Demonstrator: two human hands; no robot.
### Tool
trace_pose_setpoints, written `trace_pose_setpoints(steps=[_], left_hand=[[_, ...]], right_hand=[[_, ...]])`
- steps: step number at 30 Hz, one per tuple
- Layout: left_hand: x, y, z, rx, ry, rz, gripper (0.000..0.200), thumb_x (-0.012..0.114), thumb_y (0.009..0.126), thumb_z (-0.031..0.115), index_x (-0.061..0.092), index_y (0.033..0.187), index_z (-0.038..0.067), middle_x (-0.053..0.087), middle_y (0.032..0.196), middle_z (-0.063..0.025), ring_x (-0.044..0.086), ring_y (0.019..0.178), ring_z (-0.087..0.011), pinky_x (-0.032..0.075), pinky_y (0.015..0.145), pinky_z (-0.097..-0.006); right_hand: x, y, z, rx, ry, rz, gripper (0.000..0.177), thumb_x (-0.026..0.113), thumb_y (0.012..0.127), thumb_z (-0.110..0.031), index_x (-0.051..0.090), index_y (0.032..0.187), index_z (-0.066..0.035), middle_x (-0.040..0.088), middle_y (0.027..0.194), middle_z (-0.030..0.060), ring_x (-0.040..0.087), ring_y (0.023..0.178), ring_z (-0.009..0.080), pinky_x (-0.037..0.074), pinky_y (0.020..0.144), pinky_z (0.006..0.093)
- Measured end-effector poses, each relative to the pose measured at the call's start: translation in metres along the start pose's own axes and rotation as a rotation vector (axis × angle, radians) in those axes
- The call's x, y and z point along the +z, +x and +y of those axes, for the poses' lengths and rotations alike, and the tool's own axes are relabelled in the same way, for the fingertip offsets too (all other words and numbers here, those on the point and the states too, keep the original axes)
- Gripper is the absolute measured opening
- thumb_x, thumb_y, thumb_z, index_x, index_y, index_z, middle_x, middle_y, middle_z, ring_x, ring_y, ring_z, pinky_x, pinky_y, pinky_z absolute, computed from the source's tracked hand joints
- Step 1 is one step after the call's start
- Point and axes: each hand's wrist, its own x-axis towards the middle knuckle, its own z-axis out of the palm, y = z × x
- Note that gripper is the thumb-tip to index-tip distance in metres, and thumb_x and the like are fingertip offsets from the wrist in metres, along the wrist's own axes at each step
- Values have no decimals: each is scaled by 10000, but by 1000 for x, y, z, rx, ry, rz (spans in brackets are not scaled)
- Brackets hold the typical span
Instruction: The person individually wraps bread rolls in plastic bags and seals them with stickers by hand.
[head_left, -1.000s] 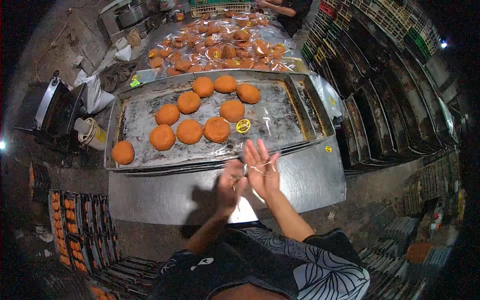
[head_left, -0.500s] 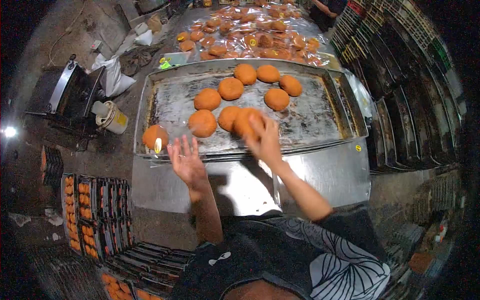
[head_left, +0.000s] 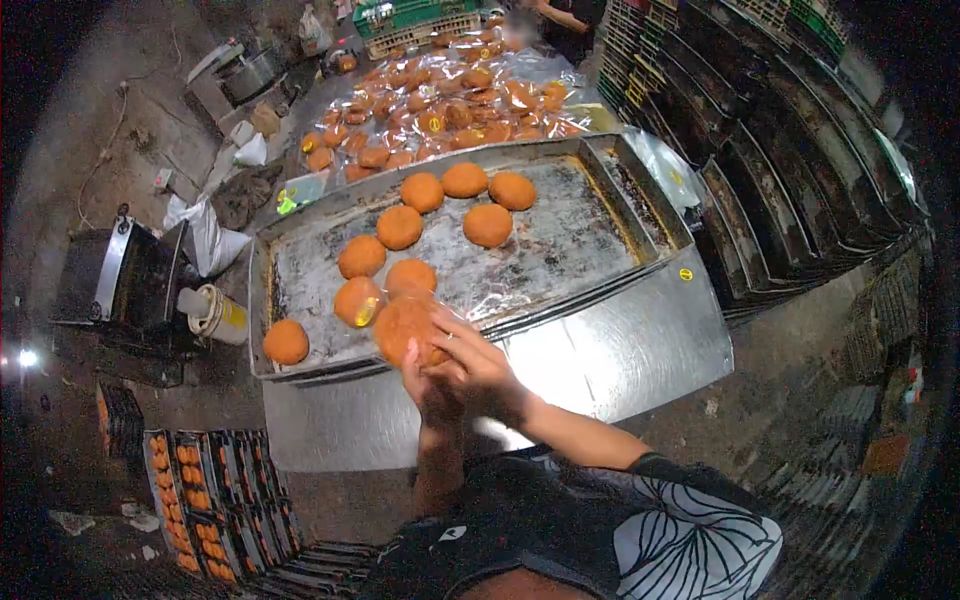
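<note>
Over the front edge of a large metal tray point(head_left: 560, 285), my left hand point(head_left: 428, 385) and my right hand point(head_left: 478, 365) come together around a round orange-brown bun point(head_left: 405, 330). Clear plastic shows around this bun, with a yellow sticker at its left side. The fingers of both hands are closed against the bun. Several more buns, such as one near the front left corner point(head_left: 286, 342) and one towards the middle point(head_left: 488, 226), lie loose on the tray. The fingertips of my left hand are partly hidden.
Beyond the tray lies a pile of bagged buns point(head_left: 450, 110), with a green crate point(head_left: 415, 14) behind. A co-worker's arm point(head_left: 562, 14) is at the top. Stacked dark trays point(head_left: 770, 190) stand at right, a white bucket point(head_left: 222, 316) at left.
My hands were apart and have come together around one bun. The bagged bun by my left hand has moved off the tray's front left. The view has turned, shifting the tray left.
</note>
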Motion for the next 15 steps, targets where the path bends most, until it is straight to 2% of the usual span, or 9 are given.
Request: trace_pose_setpoints(steps=[2, 5, 6, 7, 8, 10, 12, 14, 15], left_hand=[[-56, 4, -20, 372, 826, -178, 282, 408, 814, 174, 439, 1033, 0, 484, 951, -113, 510, 756, -179, 435, 673, -306], [-56, -8, -38, -249, 925, -42, 191, 532, 770, 149, 526, 890, 1, 555, 860, -58, 525, 749, -119, 430, 645, -253], [-74, -12, -55, -205, 880, -154, 190, 567, 750, 140, 548, 879, 1, 570, 838, -65, 544, 744, -135, 436, 652, -249], [-143, 10, -81, 216, 1293, -750, 234, 611, 714, 152, 560, 890, 7, 571, 844, -83, 555, 751, -179, 448, 673, -272], [-132, -3, -91, 85, 1470, -812, 287, 651, 667, 165, 561, 896, 17, 565, 859, -103, 539, 843, -234, 437, 737, -319], [-163, -21, -131, 136, 1882, -878, 289, 645, 652, 193, 562, 868, 19, 566, 818, -117, 519, 848, -270, 429, 743, -371], [-220, -11, -151, 113, 1870, -1360, 270, 589, 681, 187, 552, 895, 27, 557, 850, -119, 509, 832, -270, 422, 753, -362], [-308, 11, -170, 117, 1649, -1210, 193, 525, 697, 143, 566, 854, 40, 556, 844, -101, 493, 844, -257, 408, 766, -326], [-210, 6, -132, -181, 1568, -1101, 168, 461, 740, 95, 561, 863, 37, 553, 857, -92, 497, 825, -236, 408, 768, -286]], right_hand=[[-8, -33, 11, 325, 102, 341, 292, 593, 682, -122, 554, 950, -13, 484, 1125, 153, 521, 943, 271, 459, 649, 334], [-40, -15, 71, 490, 49, -132, 326, 563, 738, -159, 502, 1027, -22, 491, 1065, 179, 573, 767, 304, 458, 563, 361], [-50, 6, 96, 602, 153, -269, 334, 563, 734, -145, 499, 1038, -21, 493, 1049, 187, 574, 756, 304, 458, 550, 355], [-65, 44, 93, 655, 120, -213, 347, 569, 727, -135, 496, 1044, -15, 490, 1060, 190, 562, 805, 307, 455, 599, 361], [-79, 81, 87, 711, 76, -169, 360, 574, 720, -126, 492, 1051, -9, 486, 1071, 192, 550, 853, 310, 452, 649, 367], [-37, 107, 136, 265, 124, 203, 336, 566, 731, -108, 492, 1037, 11, 549, 987, 182, 559, 845, 265, 435, 695, 322], [-29, 76, 131, -6, -112, 185, 376, 563, 742, -121, 472, 1082, 12, 535, 1040, 178, 541, 922, 274, 418, 788, 336], [-48, -13, 120, 297, 201, -244, 387, 532, 774, -151, 455, 1122, 0, 551, 1010, 171, 540, 935, 267, 406, 822, 339], [-74, -48, 96, 738, 316, -590, 317, 486, 804, -166, 496, 1080, -11, 585, 934, 138, 568, 860, 219, 426, 786, 319]])
